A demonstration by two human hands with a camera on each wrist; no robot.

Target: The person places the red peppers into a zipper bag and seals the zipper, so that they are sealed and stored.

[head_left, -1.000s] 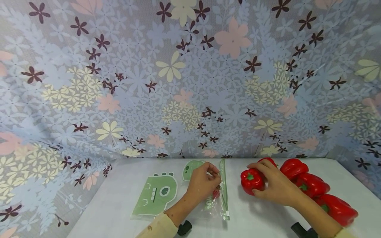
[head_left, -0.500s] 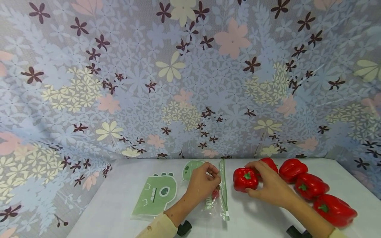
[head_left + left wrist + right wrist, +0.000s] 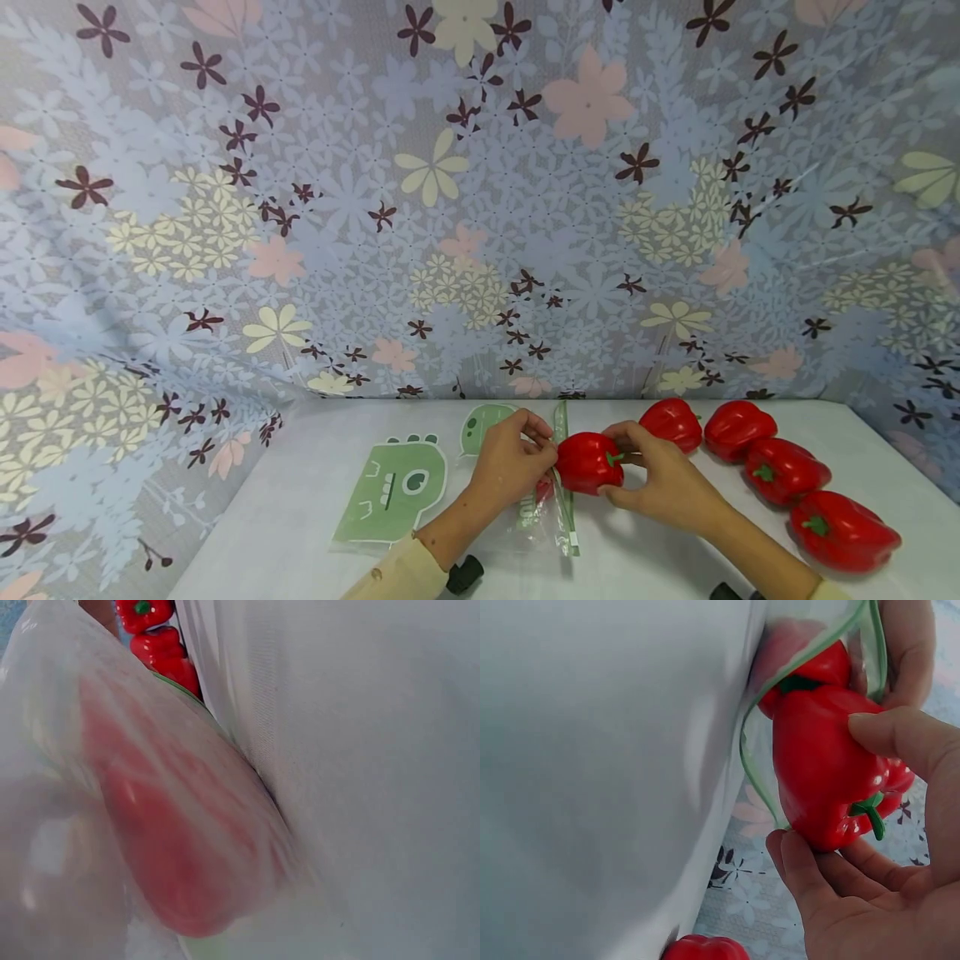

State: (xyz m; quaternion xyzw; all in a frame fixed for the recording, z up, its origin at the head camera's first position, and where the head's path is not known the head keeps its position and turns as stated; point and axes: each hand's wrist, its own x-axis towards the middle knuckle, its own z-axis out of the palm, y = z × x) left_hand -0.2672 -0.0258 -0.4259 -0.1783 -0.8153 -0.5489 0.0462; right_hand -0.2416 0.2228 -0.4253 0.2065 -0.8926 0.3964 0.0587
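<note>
My right hand (image 3: 656, 471) holds a red bell pepper (image 3: 590, 463) between thumb and fingers, its green stem turned toward the palm. The pepper is at the mouth of a clear zip bag (image 3: 565, 517) with a green edge. In the right wrist view, that green rim (image 3: 759, 780) runs around the held pepper (image 3: 825, 765). Another red pepper (image 3: 810, 656) lies inside the bag, seen blurred through the plastic in the left wrist view. My left hand (image 3: 513, 458) pinches the bag's edge; its fingertips are partly hidden.
Several red bell peppers (image 3: 787, 471) lie in a row on the white table (image 3: 255, 517) at the right. Flat green bags with a cartoon monster print (image 3: 390, 492) lie to the left. A flowered cloth (image 3: 480, 208) hangs behind the table.
My right hand has carried the pepper leftward to the bag's mouth and turned it, so the stem now points right. The left hand has stayed in place on the bag.
</note>
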